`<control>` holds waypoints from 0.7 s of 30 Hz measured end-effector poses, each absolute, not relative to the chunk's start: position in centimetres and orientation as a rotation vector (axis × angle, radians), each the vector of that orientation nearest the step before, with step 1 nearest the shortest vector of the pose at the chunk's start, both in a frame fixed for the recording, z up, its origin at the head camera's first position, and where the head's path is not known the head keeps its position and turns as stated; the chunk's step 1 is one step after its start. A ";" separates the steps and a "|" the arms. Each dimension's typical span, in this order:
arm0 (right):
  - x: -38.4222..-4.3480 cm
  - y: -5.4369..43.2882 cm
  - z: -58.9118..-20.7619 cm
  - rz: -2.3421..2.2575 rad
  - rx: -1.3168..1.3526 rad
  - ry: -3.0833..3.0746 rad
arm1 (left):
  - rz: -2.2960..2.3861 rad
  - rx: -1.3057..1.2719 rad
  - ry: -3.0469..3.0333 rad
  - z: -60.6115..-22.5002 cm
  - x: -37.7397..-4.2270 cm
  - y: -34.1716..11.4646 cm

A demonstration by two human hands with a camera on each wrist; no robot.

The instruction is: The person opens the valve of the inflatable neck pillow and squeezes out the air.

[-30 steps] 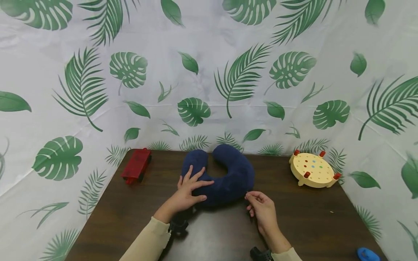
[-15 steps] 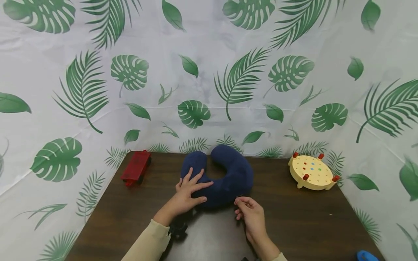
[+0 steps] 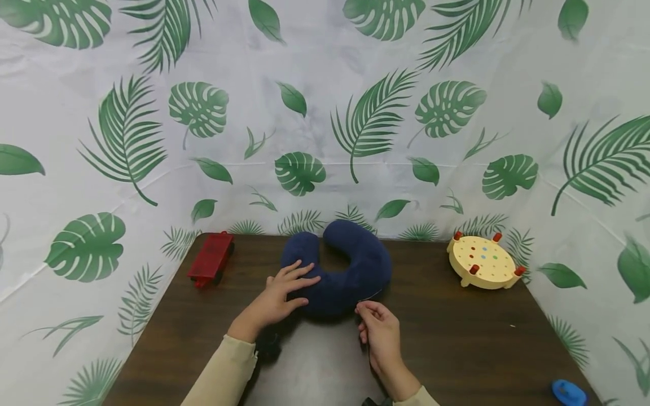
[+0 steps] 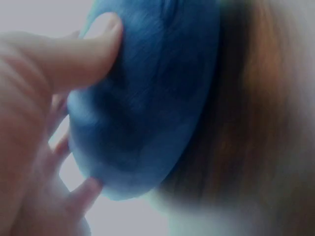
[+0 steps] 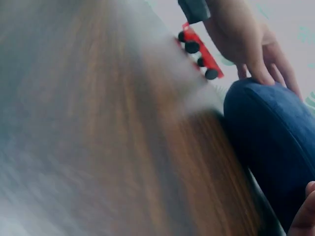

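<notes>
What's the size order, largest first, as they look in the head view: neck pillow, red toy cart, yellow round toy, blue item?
1. Neck pillow
2. Yellow round toy
3. Red toy cart
4. Blue item, though it sits at the bottom edge and may be cut off

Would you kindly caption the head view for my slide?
Left hand rests on a blue neck pillow, right hand at its near edge, red wagon and yellow toy flanking.

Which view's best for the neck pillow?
Head: the neck pillow shows its full U shape, only partly covered by the left hand. Left wrist gives one blurry close-up section; right wrist, one side cut off by the frame edge.
</notes>
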State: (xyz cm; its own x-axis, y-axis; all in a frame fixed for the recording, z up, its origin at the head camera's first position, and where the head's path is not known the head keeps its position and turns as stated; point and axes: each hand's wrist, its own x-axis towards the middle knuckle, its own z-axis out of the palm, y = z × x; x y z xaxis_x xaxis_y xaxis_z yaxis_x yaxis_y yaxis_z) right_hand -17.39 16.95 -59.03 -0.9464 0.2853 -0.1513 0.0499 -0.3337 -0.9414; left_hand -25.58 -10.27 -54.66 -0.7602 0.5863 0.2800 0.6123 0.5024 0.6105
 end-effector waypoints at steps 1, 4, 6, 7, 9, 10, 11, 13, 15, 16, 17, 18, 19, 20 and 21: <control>-17.4 16.9 -59.0 2.407 -0.429 -1.735 | -1.104 -1.067 -2.688 -54.8 -25.7 -10.2; -17.3 16.4 -58.9 2.393 -0.402 -1.775 | -1.063 -1.029 -2.669 -55.3 -25.8 -9.5; -17.2 15.9 -58.8 2.384 -0.387 -1.786 | -1.058 -1.001 -2.670 -55.4 -25.8 -9.1; -17.2 15.6 -58.8 2.382 -0.382 -1.786 | -1.057 -0.985 -2.671 -55.5 -25.8 -9.0; -17.1 15.0 -58.9 2.385 -0.374 -1.786 | -1.068 -0.959 -2.678 -55.4 -25.7 -8.8; -17.1 14.6 -58.9 2.387 -0.366 -1.791 | -1.076 -0.946 -2.684 -55.3 -25.6 -8.8; -17.0 14.2 -59.0 2.389 -0.352 -1.798 | -1.078 -0.936 -2.685 -55.3 -25.6 -8.7; -16.9 13.2 -59.0 2.384 -0.326 -1.823 | -1.078 -0.920 -2.679 -55.3 -25.6 -8.6; -16.7 12.1 -59.0 2.370 -0.299 -1.858 | -1.073 -0.907 -2.672 -55.4 -25.6 -8.5; -16.6 11.5 -59.0 2.359 -0.289 -1.876 | -1.068 -0.901 -2.669 -55.4 -25.5 -8.4; -16.5 10.9 -58.9 2.346 -0.278 -1.894 | -1.066 -0.899 -2.664 -55.4 -25.5 -8.4; -16.5 10.4 -58.9 2.336 -0.275 -1.914 | -1.063 -0.896 -2.661 -55.4 -25.5 -8.3; -16.5 9.9 -58.8 2.328 -0.270 -1.934 | -1.062 -0.896 -2.659 -55.4 -25.4 -8.2; -16.6 9.5 -58.7 2.323 -0.260 -1.951 | -1.061 -0.896 -2.654 -55.3 -25.4 -8.3; -16.7 9.2 -58.7 2.319 -0.252 -1.967 | -1.059 -0.899 -2.650 -55.2 -25.5 -8.3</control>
State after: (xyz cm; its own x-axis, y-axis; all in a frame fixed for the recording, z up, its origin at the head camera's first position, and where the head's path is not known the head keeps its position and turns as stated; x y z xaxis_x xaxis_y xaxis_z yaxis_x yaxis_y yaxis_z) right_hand -16.70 9.21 -58.73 -0.9823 0.1751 -0.0670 0.0376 -0.1664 -0.9853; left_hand -25.46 -8.27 -55.23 -0.8094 0.4762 0.3437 0.5819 0.5715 0.5786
